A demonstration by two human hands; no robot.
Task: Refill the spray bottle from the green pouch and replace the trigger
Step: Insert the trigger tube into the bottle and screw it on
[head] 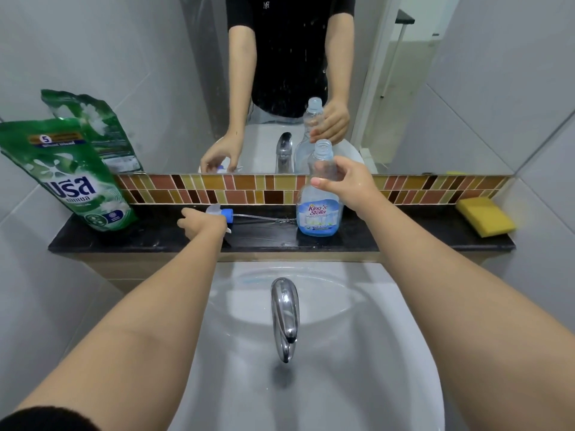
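Note:
A clear spray bottle with a blue label stands upright on the black ledge, its neck uncapped and only a little blue liquid at its bottom. My right hand grips its upper neck. The white-and-blue trigger head lies on its side on the ledge, its thin dip tube stretching right toward the bottle. My left hand rests on the trigger head with fingers curled around it. The green pouch leans against the wall at the ledge's left end, apart from both hands.
A yellow sponge lies at the ledge's right end. Below the ledge is a white sink with a chrome faucet. A mirror above the mosaic tile strip reflects the scene.

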